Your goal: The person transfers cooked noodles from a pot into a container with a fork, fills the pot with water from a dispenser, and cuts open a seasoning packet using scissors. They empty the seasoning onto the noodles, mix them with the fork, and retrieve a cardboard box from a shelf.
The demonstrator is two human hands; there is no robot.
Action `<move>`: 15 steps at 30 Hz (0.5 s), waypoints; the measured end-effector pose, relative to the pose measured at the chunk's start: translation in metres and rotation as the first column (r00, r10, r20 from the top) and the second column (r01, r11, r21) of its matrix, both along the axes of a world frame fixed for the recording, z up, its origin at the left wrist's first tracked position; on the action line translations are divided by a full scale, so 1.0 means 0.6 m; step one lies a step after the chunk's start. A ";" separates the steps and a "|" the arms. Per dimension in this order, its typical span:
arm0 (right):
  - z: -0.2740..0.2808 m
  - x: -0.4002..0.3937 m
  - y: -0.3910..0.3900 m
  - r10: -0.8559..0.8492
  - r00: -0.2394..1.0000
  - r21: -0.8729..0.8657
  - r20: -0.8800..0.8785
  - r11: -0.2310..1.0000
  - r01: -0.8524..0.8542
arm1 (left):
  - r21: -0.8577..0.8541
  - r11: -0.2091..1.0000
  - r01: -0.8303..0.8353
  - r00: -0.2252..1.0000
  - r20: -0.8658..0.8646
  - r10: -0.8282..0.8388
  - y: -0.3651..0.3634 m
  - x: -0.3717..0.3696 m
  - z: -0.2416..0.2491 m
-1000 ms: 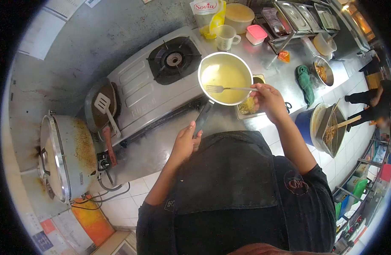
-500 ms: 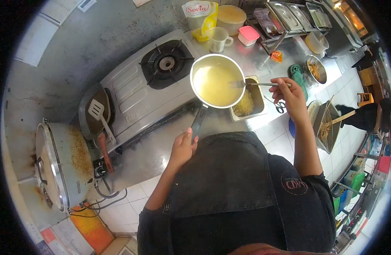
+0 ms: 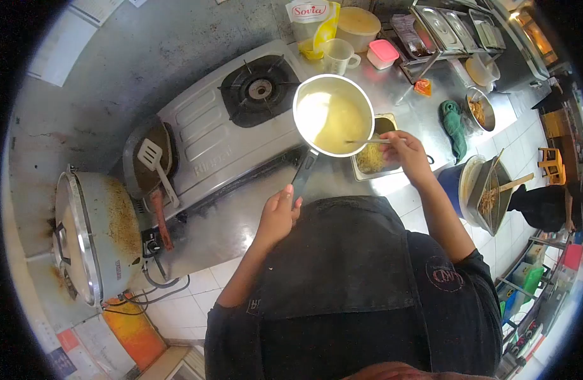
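My left hand (image 3: pixel 279 215) is wrapped round the black handle of a white saucepan (image 3: pixel 302 114). Pale yellow liquid (image 3: pixel 342 120) covers the bottom of the pan, with a bright glare on its left side. Between the fingers of my right hand (image 3: pixel 405 152) is a fork (image 3: pixel 367 141), its tines dipped toward the liquid near the pan's right edge. Just right of the pan, partly under my right hand, is a metal container (image 3: pixel 358 174) holding yellow shreds (image 3: pixel 371 158).
A gas stove (image 3: pixel 206 126) stands left of the pan, with a frying pan and white slotted turner (image 3: pixel 151 155) at its end. Behind are a measuring jug (image 3: pixel 337 58) and pink-lidded tub (image 3: pixel 382 53). A green cloth (image 3: pixel 454 130) lies right. Another person (image 3: pixel 541 208) is far right.
The fork and my right hand have come down and left, lower over the pan. The view has shifted slightly, and the scissors are now mostly hidden behind my right hand.
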State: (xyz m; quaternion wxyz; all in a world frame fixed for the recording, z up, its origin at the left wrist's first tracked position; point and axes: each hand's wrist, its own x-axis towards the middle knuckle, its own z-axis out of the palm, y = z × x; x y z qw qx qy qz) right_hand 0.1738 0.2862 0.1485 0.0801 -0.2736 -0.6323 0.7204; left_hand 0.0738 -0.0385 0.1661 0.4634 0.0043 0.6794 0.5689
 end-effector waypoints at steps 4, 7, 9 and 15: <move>0.012 -0.015 -0.017 -0.022 0.999 -0.241 -0.026 0.970 0.016 | 0.022 0.999 -0.044 0.999 0.011 0.043 0.004 0.001 -0.008; 0.044 -0.025 -0.012 -0.048 0.996 -0.267 -0.078 0.963 0.026 | 0.037 0.994 -0.101 0.994 0.031 0.100 0.005 0.000 0.006; 0.070 -0.027 -0.004 -0.062 0.992 -0.260 -0.108 0.965 0.032 | 0.058 0.989 -0.134 0.990 0.054 0.130 0.004 -0.003 0.011; 0.147 -0.004 0.014 -0.154 0.975 -0.218 -0.159 0.969 0.117 | 0.093 0.973 -0.213 0.973 0.116 0.202 -0.009 -0.018 0.012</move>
